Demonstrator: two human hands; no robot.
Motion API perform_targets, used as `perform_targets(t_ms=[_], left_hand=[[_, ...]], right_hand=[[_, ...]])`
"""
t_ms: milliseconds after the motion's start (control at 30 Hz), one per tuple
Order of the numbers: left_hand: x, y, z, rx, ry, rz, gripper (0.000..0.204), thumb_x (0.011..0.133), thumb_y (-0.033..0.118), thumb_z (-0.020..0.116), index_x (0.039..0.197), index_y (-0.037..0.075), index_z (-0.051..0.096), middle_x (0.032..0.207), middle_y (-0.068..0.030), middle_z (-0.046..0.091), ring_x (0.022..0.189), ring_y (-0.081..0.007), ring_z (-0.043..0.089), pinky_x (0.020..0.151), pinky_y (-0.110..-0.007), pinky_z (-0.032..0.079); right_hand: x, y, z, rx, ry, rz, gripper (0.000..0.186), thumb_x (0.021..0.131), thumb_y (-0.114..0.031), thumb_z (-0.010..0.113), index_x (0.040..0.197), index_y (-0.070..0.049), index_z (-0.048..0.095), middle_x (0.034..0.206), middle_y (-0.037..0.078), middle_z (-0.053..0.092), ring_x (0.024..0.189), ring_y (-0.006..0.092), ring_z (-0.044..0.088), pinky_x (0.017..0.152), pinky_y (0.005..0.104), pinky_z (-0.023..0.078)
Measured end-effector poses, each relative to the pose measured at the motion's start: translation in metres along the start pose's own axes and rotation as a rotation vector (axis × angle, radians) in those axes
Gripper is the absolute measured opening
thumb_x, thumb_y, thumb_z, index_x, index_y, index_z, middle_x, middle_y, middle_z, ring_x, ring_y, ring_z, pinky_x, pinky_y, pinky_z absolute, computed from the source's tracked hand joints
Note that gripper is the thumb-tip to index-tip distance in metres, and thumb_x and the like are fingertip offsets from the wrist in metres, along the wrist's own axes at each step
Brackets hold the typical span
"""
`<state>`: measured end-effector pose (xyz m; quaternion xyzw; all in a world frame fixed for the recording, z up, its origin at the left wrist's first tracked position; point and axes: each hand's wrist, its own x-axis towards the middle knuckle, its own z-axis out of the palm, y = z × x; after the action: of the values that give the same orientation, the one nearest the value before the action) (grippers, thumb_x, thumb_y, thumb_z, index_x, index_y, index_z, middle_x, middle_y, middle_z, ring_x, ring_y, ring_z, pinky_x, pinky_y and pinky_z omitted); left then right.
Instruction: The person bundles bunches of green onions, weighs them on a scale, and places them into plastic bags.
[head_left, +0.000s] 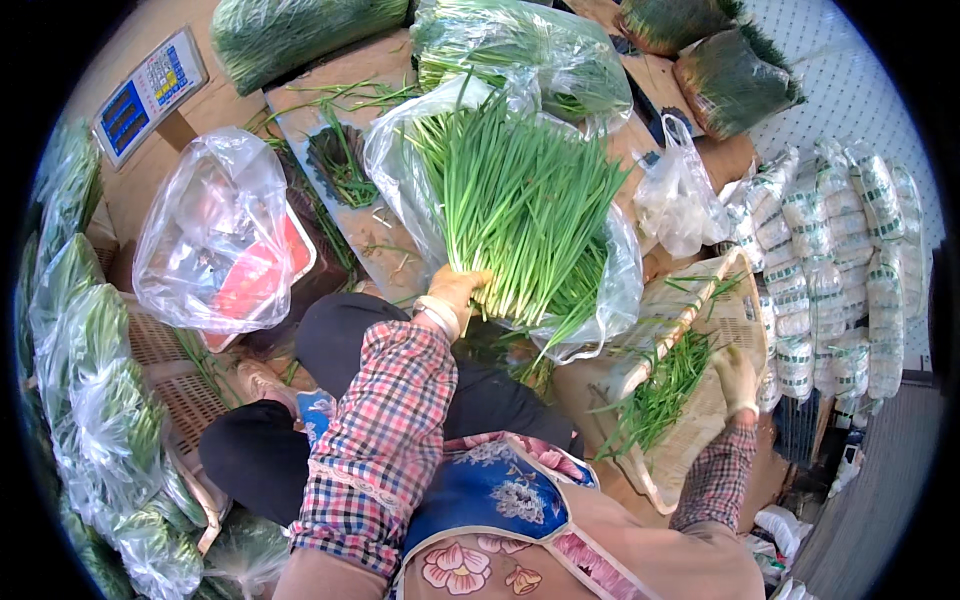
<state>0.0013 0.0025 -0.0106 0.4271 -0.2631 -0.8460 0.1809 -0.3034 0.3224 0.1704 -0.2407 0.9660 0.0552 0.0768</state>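
Slender green stalks point(530, 190) fan leaf-end outward across a crinkled clear bag point(395, 150); the gloved left hand point(458, 292) is closed around their pale ends. Rightward, a perforated plastic crate point(752, 290) has open room beside loose greens point(670, 390); the right hand's point(738, 378) grip, at its side wall, cannot be told.
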Motion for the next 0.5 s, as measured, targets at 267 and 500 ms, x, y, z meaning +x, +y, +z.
perform_targets(t_ms=[267,500], left_hand=[[0.015,-0.003,-0.017,-0.079,0.061,-0.074,0.024,0.081,0.009,0.062,0.100,-0.004,0.057,0.092,-0.0149,0.063,0.078,-0.0237,0.064,0.065,-0.041,0.055],[0.011,0.000,-0.010,-0.027,0.084,-0.109,0.026,0.080,0.015,0.064,0.101,0.001,0.059,0.102,-0.0095,0.059,0.089,-0.0242,0.060,0.076,-0.047,0.050]], right_hand=[[0.057,-0.282,0.048,0.306,0.248,-0.857,0.039,0.078,-0.029,0.066,0.111,-0.009,0.058,0.128,0.012,0.049,0.118,0.0291,0.044,0.099,0.0373,0.036],[0.115,-0.312,0.070,0.581,0.207,-0.688,0.026,0.074,-0.024,0.067,0.093,-0.007,0.067,0.109,0.012,0.062,0.103,0.0260,0.056,0.093,0.0345,0.041]])
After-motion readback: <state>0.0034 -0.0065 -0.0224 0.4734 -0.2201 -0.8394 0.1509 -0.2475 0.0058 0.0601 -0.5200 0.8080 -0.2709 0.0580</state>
